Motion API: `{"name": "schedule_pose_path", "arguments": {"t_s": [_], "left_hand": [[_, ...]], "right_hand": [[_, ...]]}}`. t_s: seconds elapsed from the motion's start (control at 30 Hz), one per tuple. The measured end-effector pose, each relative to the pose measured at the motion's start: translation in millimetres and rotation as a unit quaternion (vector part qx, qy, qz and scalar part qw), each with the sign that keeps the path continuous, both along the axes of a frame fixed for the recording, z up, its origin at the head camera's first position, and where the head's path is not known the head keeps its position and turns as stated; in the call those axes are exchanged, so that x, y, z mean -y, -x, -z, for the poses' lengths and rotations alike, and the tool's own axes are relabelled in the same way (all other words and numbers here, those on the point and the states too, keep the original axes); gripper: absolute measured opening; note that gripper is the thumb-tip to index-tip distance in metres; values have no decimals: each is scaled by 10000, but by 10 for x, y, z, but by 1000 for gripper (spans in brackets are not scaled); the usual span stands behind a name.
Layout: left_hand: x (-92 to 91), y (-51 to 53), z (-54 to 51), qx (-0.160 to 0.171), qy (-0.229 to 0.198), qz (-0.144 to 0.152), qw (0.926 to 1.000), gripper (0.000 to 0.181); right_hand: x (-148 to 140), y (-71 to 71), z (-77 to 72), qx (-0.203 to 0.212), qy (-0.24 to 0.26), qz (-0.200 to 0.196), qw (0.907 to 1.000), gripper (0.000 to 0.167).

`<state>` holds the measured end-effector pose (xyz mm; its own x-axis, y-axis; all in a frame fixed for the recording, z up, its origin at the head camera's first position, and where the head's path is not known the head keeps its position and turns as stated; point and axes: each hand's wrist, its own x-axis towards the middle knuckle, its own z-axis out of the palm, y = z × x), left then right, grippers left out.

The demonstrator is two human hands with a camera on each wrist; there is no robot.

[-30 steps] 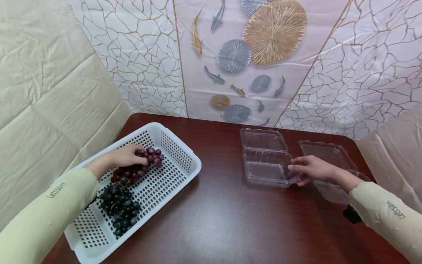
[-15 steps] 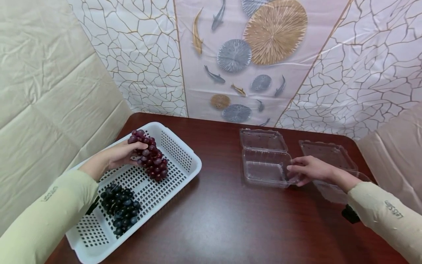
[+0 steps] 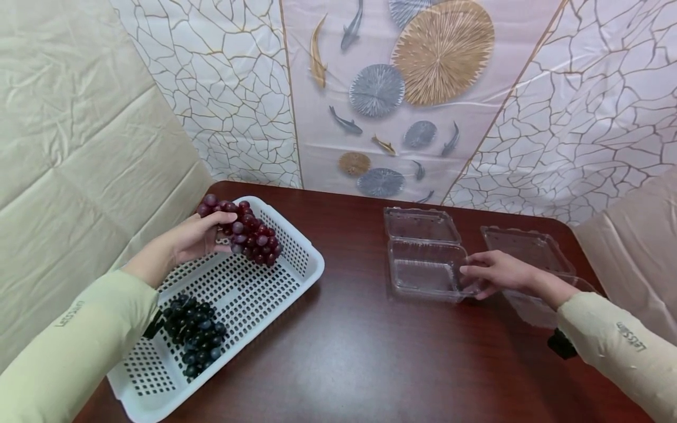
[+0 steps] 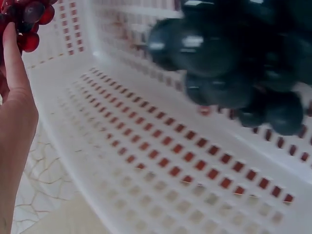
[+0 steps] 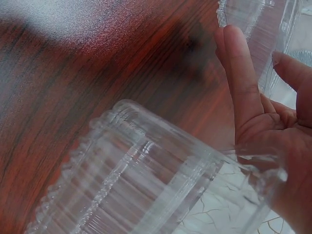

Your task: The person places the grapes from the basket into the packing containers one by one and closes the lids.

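My left hand (image 3: 191,239) holds a bunch of red grapes (image 3: 257,241) between thumb and fingers, raised over the far end of the white basket (image 3: 315,265). The same red grapes (image 4: 30,19) and hand (image 4: 16,105) show at the left edge of the left wrist view. Dark grapes (image 3: 197,333) lie in the basket's near part. My right hand (image 3: 496,272) grips the right edge of an open clear box (image 3: 424,265) with thumb and fingers. In the right wrist view, the hand (image 5: 273,112) is on that box (image 5: 253,29) at the upper right.
A second open clear box (image 3: 534,249) stands right of the first, partly behind my right forearm; it also fills the lower part of the right wrist view (image 5: 131,180). The brown table (image 3: 349,352) runs back to a patterned cloth (image 3: 317,147).
The red grapes have come up off the basket floor in my left hand and moved toward the basket's far end. My right hand has stayed nearly still at the clear box.
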<state>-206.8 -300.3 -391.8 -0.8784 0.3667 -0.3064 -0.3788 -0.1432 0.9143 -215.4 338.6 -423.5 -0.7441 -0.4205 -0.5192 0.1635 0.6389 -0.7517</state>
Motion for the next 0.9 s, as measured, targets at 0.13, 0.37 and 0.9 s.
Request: {"name": "schedule_pose_path", "arguments": {"t_s": [0.13, 0.37, 0.9], "left_hand": [[-74, 65, -160, -115, -236, 47, 9996, 16], [-229, 192, -502, -445, -283, 173, 9985, 17], [-834, 412, -784, -510, 251, 432, 9974, 23]], "right_hand": [[-11, -16, 0, 7, 31, 32, 10000, 63], [-14, -40, -5, 28, 37, 85, 10000, 62], [39, -54, -21, 163, 283, 46, 9995, 60]]}}
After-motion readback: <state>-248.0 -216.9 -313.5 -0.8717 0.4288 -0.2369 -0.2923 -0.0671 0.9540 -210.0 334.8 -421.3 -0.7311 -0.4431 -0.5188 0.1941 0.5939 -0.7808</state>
